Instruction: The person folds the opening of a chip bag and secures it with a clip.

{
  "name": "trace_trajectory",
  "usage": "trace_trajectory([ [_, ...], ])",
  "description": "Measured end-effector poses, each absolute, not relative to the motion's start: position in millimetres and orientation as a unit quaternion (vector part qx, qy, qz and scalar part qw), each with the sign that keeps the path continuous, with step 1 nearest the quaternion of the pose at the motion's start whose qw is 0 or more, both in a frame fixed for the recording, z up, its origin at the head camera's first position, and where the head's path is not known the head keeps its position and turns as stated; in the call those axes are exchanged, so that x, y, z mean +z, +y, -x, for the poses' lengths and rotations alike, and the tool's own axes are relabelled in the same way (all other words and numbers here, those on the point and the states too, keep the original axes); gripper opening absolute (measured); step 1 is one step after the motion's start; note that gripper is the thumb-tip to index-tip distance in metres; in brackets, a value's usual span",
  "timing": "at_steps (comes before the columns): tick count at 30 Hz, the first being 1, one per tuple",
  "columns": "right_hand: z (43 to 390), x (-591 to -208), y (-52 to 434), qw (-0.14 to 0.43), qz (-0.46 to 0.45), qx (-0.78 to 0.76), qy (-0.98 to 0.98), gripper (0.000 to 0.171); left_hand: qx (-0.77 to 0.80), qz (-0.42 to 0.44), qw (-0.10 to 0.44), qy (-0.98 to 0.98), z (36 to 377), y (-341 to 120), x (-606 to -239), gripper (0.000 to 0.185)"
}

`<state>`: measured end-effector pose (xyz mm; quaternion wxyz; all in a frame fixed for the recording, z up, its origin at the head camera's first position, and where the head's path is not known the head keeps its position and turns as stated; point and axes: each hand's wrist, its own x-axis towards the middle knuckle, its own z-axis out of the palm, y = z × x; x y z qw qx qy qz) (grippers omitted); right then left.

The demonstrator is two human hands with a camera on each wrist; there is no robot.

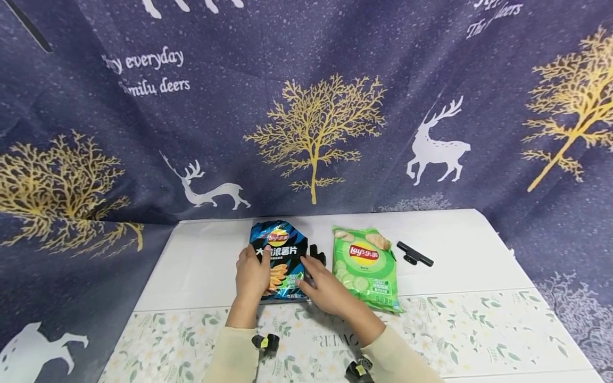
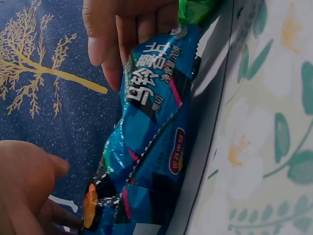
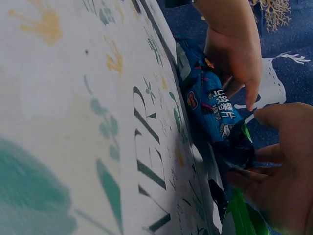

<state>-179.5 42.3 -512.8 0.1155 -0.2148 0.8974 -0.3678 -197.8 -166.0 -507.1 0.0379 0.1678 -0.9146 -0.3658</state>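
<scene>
Our left hand is at the blue chip bag, fingers alongside its left side, thumb out over the printed front, and directly opposite we have our right hand, loose and wide at the right side, thumb and index well parted. Neither one looks clenched! From the left wrist view we catch a gap between the left thumb and the bag, and the right thumb stands off the front too; how firmly the fingers press, we cannot tell.

And the bag itself? Left of middle on the desk, lying face up, top near the far edge, bottom end toward the near edge, right about where plain white meets floral print.

We'd call this the framing stage: both sides covered, a firm hold not yet made. What the next move calls for, as we judge it, is matched pressure from the two hands, gentle enough to spare the chips, because that shiny wrapper could slip or crumple.

Watch the right flank! A black object sits just beside the bag, partly hidden by our right hand, then the green chip bag, and farther toward the right edge, a dark bar-shaped piece lying askew.
</scene>
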Motion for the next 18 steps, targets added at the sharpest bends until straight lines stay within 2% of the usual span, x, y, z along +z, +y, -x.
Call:
trace_trajectory([
  [18, 177.4, -508.6, 44.4, 0.096, 0.213, -0.398, 0.887, 0.070, -0.374, -0.165, 0.076, -0.910, 195.8, -165.7, -495.1, 0.080],
])
